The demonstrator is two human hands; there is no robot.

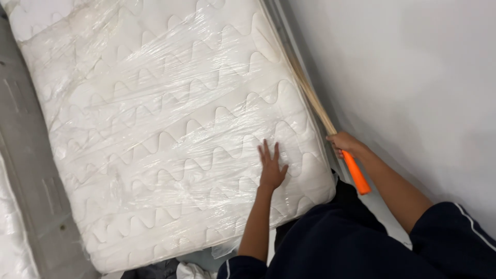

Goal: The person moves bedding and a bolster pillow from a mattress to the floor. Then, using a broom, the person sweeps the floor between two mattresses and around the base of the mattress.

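A white quilted mattress wrapped in clear plastic film fills most of the view. My left hand lies flat on its surface near the lower right corner, fingers spread. My right hand grips a long wooden stick with an orange handle end. The stick runs along the narrow gap between the mattress's right edge and the white wall. Both arms wear dark short sleeves.
A white wall stands close on the right. A grey panel runs along the mattress's left side, with another plastic-wrapped white item at the far left. Crumpled cloth lies below the mattress.
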